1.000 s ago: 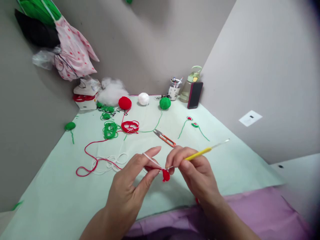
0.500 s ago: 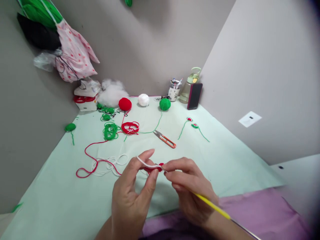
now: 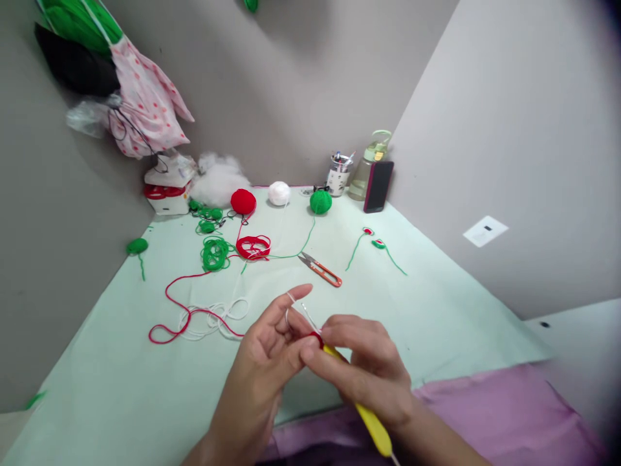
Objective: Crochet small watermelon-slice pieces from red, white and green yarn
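My left hand (image 3: 269,356) pinches a small red crochet piece (image 3: 317,338) between thumb and fingers, and a strand of white yarn (image 3: 291,298) runs over its raised index finger. My right hand (image 3: 363,362) grips a crochet hook with a yellow handle (image 3: 373,430). The hook's thin metal tip (image 3: 306,310) pokes up past the red piece, close to the white strand. Fingers of both hands meet at the piece and cover most of it. Loose red yarn (image 3: 169,291) and white yarn (image 3: 208,323) trail on the table to the left.
Orange thread snips (image 3: 321,270) lie beyond my hands. Red (image 3: 243,202), white (image 3: 279,194) and green (image 3: 321,202) yarn balls line the back, near a pen cup (image 3: 338,176), bottle (image 3: 361,175) and phone (image 3: 379,188). Two small crocheted pieces (image 3: 378,244) rest at right.
The hook has turned steeper, its handle swinging down and left, and its metal tip now shows above the piece. My right thumb has come against the left thumb; the left index finger has lifted slightly.
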A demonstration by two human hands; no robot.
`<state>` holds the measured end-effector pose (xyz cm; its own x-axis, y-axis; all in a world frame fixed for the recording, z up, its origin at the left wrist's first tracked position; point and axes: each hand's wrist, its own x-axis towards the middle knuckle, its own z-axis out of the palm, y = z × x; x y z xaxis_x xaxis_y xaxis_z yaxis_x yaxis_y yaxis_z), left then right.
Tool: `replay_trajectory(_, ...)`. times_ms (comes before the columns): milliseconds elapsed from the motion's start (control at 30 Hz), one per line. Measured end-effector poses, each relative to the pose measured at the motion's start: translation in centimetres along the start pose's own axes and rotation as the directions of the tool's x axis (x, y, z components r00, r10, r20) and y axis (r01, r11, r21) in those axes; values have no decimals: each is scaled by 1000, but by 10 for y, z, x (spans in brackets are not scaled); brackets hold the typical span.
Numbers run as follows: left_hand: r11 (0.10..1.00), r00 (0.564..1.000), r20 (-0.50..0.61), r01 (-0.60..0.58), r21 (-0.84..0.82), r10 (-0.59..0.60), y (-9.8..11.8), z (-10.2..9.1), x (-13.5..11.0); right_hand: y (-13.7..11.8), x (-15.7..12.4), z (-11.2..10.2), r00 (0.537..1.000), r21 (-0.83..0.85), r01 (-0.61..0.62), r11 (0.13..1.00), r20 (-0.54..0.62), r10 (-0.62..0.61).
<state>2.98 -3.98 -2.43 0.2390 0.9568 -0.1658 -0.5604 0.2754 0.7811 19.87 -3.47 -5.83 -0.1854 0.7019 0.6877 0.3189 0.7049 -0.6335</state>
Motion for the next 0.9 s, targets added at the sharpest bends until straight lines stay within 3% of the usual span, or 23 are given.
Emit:
replay_trajectory(67, 997, 998, 12, 57, -43, -56, 3, -2, 2, -4, 8, -5, 994, 8, 105, 994, -13, -105)
replay_trajectory(100, 998, 999, 9, 49, -36, -49, 4, -3, 2, -7, 12, -7, 995, 44, 99, 994, -19, -98)
replay_trajectory(333, 982, 997, -33, -63, 175, 70, 5, -11, 7, -15, 19, -19, 980, 295, -191, 936, 3, 199)
replay_trajectory(467, 975, 993, -48, -99, 200, 111, 3, -13, 6, -7, 23, -17, 915, 557, -355, 751, 41, 402)
replay_trajectory(567, 975, 992, -28, -112, 192, 120, 0, -13, 6, -2, 28, -11, 885, 679, -396, 619, 101, 455)
replay_trajectory(667, 980, 993, -17, -110, 166, 115, -5, -11, 8, -2, 28, -4, 927, 599, -334, 728, 69, 368)
replay_trajectory(733, 983, 995, -32, -91, 160, 97, -7, -10, 9, -4, 27, -1, 950, 490, -281, 825, 18, 313)
replay_trajectory(900, 989, 989, -111, -89, 115, 102, -13, -8, 10, -8, 13, 4, 987, 178, -139, 974, -54, 150)
